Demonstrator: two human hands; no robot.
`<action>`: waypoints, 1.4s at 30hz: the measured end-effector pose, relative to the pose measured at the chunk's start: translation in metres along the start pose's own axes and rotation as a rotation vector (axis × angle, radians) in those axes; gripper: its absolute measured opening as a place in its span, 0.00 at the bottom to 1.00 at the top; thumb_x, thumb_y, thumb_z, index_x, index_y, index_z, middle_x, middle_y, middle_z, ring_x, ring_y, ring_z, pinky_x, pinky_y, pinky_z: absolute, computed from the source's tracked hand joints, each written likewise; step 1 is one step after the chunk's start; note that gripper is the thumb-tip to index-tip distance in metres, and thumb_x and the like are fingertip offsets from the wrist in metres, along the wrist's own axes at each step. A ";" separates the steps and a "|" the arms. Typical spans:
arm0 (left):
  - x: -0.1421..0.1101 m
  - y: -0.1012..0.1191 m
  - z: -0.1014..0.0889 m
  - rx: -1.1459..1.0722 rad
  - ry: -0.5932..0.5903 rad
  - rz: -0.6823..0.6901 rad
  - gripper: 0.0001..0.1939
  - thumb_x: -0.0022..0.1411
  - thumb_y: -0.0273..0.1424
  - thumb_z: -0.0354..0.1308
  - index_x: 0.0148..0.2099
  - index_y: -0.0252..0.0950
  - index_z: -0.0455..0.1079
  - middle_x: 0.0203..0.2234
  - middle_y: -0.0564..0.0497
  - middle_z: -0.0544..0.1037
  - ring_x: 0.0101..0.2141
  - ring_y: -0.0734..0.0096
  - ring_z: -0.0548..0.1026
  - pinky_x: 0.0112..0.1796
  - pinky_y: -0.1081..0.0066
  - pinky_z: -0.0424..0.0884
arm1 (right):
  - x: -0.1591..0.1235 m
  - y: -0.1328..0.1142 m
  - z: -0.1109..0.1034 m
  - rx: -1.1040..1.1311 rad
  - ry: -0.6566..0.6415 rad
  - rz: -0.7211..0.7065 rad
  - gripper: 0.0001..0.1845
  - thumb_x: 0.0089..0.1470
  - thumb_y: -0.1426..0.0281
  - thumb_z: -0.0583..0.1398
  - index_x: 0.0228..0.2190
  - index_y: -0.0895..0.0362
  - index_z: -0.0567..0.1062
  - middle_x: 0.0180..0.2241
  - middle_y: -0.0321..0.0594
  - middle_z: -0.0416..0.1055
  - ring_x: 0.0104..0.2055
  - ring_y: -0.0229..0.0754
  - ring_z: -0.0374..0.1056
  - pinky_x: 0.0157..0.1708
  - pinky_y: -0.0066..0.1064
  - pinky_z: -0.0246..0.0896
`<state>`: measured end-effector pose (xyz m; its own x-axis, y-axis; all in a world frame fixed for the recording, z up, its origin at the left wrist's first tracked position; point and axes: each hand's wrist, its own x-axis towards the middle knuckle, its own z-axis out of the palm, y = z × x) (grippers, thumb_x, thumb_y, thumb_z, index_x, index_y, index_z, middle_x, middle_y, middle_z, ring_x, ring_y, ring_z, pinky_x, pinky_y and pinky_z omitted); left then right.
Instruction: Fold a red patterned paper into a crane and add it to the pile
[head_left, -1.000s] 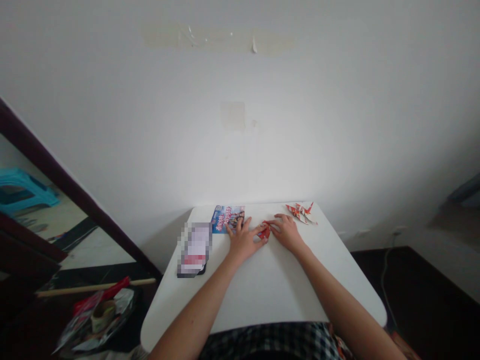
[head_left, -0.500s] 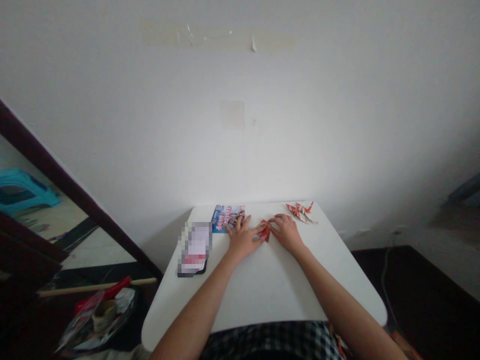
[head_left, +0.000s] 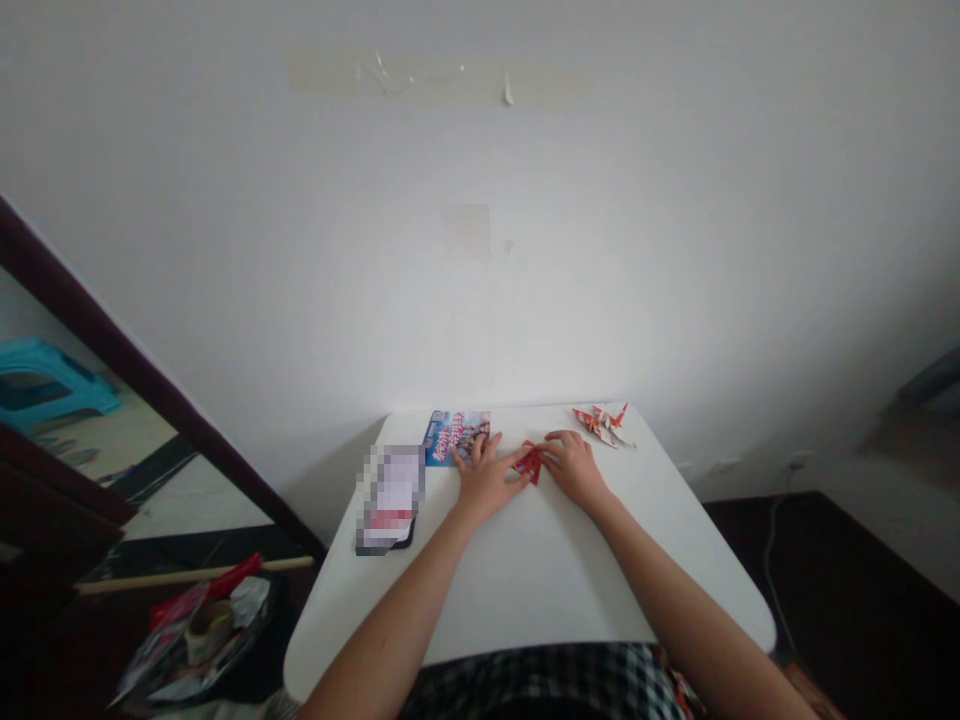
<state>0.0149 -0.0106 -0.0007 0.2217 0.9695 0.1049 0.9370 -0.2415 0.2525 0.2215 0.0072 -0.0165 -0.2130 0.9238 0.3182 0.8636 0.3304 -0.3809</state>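
A small piece of folded red paper [head_left: 532,465] lies on the white table between my two hands. My left hand [head_left: 484,484] holds its left side with thumb and index finger, while the other fingers spread toward a printed leaflet [head_left: 448,432]. Bent fingers of my right hand [head_left: 574,467] grip the paper's upper right edge. Part of the paper is hidden under my fingertips. Beyond my right hand sit folded red-and-white paper shapes [head_left: 604,424] with pointed tips, close to the table's far edge.
A blurred-out phone [head_left: 391,498] rests at the left of the white table [head_left: 525,590]. The table's far edge meets a wall [head_left: 480,330]. On the floor at left are a bag with a roll in it [head_left: 208,632] and a wooden stick [head_left: 195,575].
Very little differs. My right fingers have shifted slightly at the paper's upper edge, and the paper looks a bit narrower or flatter between my hands.
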 end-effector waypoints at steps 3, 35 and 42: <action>-0.001 0.000 0.000 -0.003 0.022 -0.013 0.28 0.64 0.55 0.57 0.65 0.67 0.66 0.72 0.51 0.59 0.70 0.39 0.51 0.64 0.25 0.38 | 0.003 0.002 0.001 0.039 0.010 0.005 0.12 0.64 0.68 0.60 0.46 0.48 0.82 0.54 0.45 0.73 0.59 0.50 0.63 0.58 0.43 0.59; 0.000 0.008 0.002 0.014 0.043 -0.045 0.28 0.60 0.60 0.57 0.58 0.59 0.75 0.72 0.50 0.58 0.70 0.35 0.50 0.61 0.21 0.43 | 0.003 -0.011 0.002 -0.047 0.075 0.102 0.07 0.63 0.65 0.63 0.37 0.54 0.80 0.45 0.47 0.74 0.54 0.52 0.63 0.50 0.39 0.59; 0.000 0.011 0.008 0.010 0.129 -0.013 0.27 0.62 0.57 0.57 0.60 0.57 0.74 0.71 0.47 0.61 0.71 0.39 0.50 0.61 0.21 0.41 | 0.007 -0.010 0.005 -0.068 0.092 0.101 0.08 0.63 0.63 0.63 0.40 0.52 0.81 0.50 0.47 0.72 0.57 0.54 0.62 0.53 0.43 0.61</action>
<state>0.0270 -0.0133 -0.0058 0.1735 0.9589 0.2246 0.9425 -0.2278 0.2447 0.2092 0.0116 -0.0151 -0.0832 0.9289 0.3609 0.9080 0.2199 -0.3565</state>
